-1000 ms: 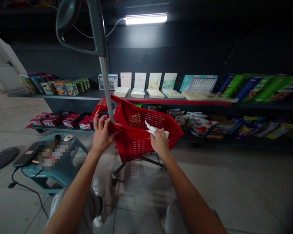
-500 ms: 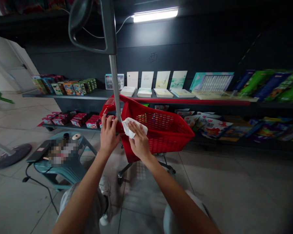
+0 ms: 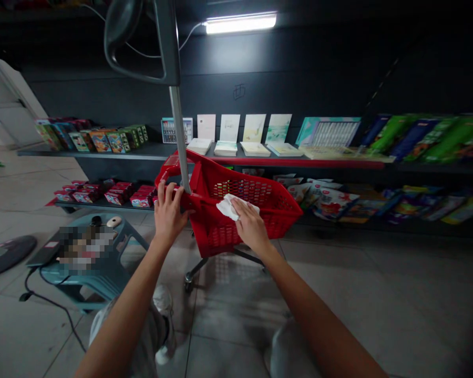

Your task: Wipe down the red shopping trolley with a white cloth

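Note:
A red plastic shopping basket on wheels point(image 3: 276, 210) stands on the tiled floor in front of me, with a grey pole handle point(image 3: 178, 136) rising from its near corner. My left hand point(image 3: 167, 212) grips the basket's rim at the base of the pole. My right hand point(image 3: 250, 226) presses a white cloth point(image 3: 228, 206) flat against the near rim of the basket, fingers stretched over it.
A teal plastic stool point(image 3: 102, 257) with a laptop, a mouse and a cable stands to the left. Dark shelves point(image 3: 142, 153) along the back wall carry boxed toys, notebooks and packets. A fan base point(image 3: 3, 254) lies at the far left. My knees show below.
My right hand with the cloth slid from the rim's right part to the pole corner, then back right along the rim. My left hand stayed on the rim.

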Available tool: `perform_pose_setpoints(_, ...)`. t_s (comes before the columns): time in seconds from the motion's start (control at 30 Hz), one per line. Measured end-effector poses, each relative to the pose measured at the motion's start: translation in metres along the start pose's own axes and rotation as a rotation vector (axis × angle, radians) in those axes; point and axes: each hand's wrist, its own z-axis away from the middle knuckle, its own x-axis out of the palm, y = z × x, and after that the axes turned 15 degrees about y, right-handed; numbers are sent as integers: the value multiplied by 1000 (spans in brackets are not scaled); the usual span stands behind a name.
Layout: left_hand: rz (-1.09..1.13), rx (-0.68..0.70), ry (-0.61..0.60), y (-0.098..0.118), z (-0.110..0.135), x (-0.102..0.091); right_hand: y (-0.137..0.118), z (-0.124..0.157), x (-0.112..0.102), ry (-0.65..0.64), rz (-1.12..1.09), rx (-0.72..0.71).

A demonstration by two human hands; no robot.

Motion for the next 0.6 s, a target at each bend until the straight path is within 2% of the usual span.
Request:
perform_pose_setpoints(0.1, 0, -6, -4, 1, -1, 0, 47, 13, -22, -29, 124, 76)
perform_pose_setpoints(0.2, -7, -6, -2, 2, -1, 1, 93, 29, -42, 5, 259, 199)
perform_pose_setpoints(0.3, -14, -11, 4, 2, 0, 2, 125, 47, -53, 43, 341, 295)
perform_pose_setpoints(0.43, -8, -20, 6, 2, 0, 5, 137, 64, -46, 139, 333, 413)
perform_pose_setpoints(0.6, 34, -5, 30, 4, 2, 9, 127, 67, -12, 328, 325, 761)
